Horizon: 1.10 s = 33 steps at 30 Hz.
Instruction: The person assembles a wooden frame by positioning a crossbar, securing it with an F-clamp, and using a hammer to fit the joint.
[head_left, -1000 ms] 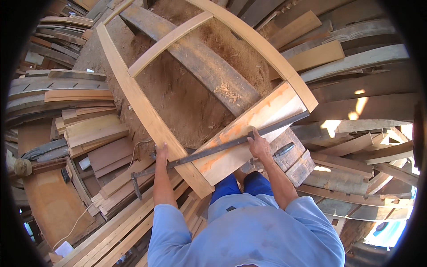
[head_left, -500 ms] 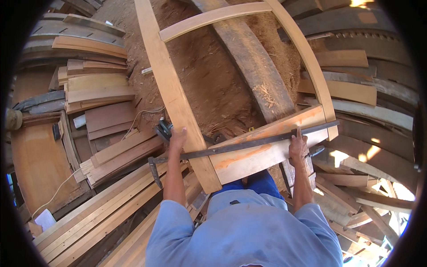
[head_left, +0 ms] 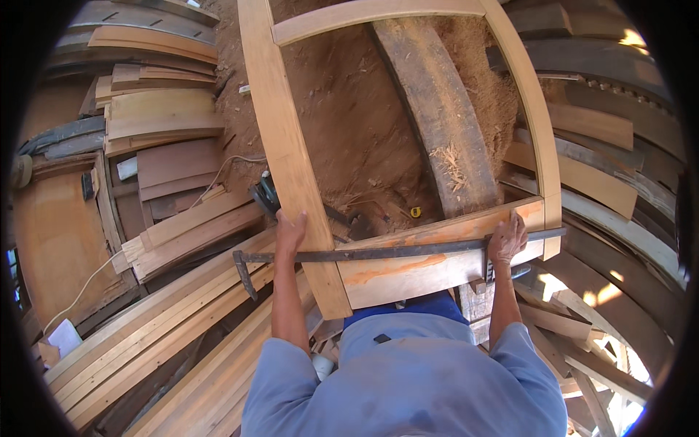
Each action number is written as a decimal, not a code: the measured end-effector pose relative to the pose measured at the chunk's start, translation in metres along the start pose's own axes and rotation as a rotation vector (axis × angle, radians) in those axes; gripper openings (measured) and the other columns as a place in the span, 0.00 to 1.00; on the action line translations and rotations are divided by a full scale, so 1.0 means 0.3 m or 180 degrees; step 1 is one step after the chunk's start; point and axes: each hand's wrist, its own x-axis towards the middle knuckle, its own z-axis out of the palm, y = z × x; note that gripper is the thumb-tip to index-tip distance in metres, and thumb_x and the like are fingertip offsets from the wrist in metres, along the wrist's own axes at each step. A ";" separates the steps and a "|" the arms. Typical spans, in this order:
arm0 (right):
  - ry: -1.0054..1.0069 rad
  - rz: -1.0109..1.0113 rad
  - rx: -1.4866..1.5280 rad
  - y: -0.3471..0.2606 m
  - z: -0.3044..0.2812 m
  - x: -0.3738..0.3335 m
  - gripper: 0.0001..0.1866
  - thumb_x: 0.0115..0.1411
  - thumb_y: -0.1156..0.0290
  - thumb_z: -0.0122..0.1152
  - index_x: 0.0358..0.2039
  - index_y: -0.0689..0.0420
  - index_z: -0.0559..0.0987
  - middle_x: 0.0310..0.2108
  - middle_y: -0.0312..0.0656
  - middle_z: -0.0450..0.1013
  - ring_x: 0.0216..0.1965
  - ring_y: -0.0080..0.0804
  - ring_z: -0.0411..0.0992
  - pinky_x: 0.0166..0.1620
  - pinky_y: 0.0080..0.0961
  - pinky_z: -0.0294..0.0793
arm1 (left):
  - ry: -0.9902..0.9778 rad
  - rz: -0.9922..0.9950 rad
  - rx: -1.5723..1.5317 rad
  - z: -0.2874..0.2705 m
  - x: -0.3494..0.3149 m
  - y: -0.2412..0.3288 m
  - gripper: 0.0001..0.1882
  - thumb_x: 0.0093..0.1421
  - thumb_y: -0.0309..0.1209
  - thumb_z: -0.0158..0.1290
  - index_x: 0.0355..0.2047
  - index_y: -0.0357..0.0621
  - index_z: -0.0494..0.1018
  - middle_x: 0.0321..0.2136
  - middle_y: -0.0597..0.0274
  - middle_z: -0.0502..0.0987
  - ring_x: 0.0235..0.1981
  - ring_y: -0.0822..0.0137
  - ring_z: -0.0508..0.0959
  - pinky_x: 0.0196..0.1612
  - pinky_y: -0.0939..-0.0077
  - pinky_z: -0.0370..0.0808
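Note:
A pale wooden frame (head_left: 297,146) lies in front of me, its wide bottom rail (head_left: 408,275) smeared with orange filler. Across that rail rests a long dark bar clamp (head_left: 393,253), its fixed jaw (head_left: 246,273) sticking out past the frame's left side. My left hand (head_left: 291,231) is closed round the outer edge of the left stile, just above the bar. Near the right end, my right hand (head_left: 507,239) is closed over the bar at the sliding jaw (head_left: 489,264), fingertips against the rail. The palm side of both hands is hidden.
A thick weathered beam (head_left: 455,131) with shavings lies under the frame. A yellow tape measure (head_left: 416,212) and a dark power tool (head_left: 265,194) are on the ground. Stacked boards (head_left: 167,120) line the left, more planks (head_left: 590,125) the right. Long battens (head_left: 160,320) lie at lower left.
The frame and the rest of the scene sit further right in view. My right hand has shifted over the bar onto the rail, and the sliding jaw now hangs below the bar.

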 end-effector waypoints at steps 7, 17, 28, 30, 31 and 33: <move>0.0002 0.0065 0.0138 0.014 0.015 0.006 0.27 0.60 0.58 0.48 0.60 0.51 0.70 0.57 0.45 0.65 0.59 0.49 0.59 0.61 0.48 0.50 | 0.1524 0.1382 0.1504 0.195 0.041 0.243 0.26 0.57 0.39 0.58 0.52 0.37 0.68 0.47 0.43 0.74 0.53 0.42 0.69 0.58 0.49 0.60; -0.0234 -0.0092 0.0252 0.016 0.032 0.059 0.25 0.63 0.64 0.46 0.58 0.64 0.68 0.54 0.54 0.65 0.57 0.51 0.60 0.61 0.47 0.51 | -0.1026 0.1259 0.2798 0.944 0.725 0.013 0.13 0.53 0.35 0.57 0.39 0.45 0.75 0.40 0.45 0.78 0.52 0.47 0.73 0.50 0.58 0.73; -0.0552 0.0570 0.0405 0.060 0.063 0.021 0.27 0.66 0.63 0.41 0.61 0.67 0.63 0.60 0.52 0.59 0.63 0.44 0.56 0.66 0.40 0.50 | -0.2013 0.0753 0.4040 1.348 0.712 -0.838 0.25 0.61 0.42 0.46 0.57 0.51 0.72 0.67 0.46 0.54 0.68 0.41 0.53 0.66 0.39 0.49; -0.0506 0.0558 0.0394 0.050 0.070 0.022 0.28 0.66 0.62 0.41 0.60 0.68 0.63 0.60 0.51 0.59 0.63 0.44 0.56 0.66 0.40 0.50 | -0.2195 0.0408 0.4115 1.391 0.720 -0.837 0.28 0.63 0.46 0.43 0.62 0.53 0.68 0.72 0.49 0.43 0.72 0.42 0.41 0.69 0.39 0.36; -0.0475 0.0567 0.0370 0.049 0.075 0.016 0.28 0.66 0.61 0.41 0.60 0.68 0.63 0.60 0.51 0.59 0.63 0.43 0.56 0.65 0.40 0.51 | -0.2254 0.0530 0.4229 1.415 0.723 -0.806 0.28 0.63 0.46 0.43 0.63 0.54 0.67 0.72 0.49 0.43 0.72 0.42 0.40 0.69 0.39 0.35; -0.0471 0.0498 0.0456 0.065 0.080 0.008 0.30 0.65 0.59 0.42 0.61 0.69 0.61 0.60 0.51 0.59 0.63 0.41 0.56 0.65 0.39 0.51 | -0.2336 0.0755 0.4490 1.425 0.730 -0.758 0.29 0.64 0.46 0.42 0.64 0.54 0.66 0.72 0.49 0.43 0.72 0.42 0.39 0.69 0.38 0.34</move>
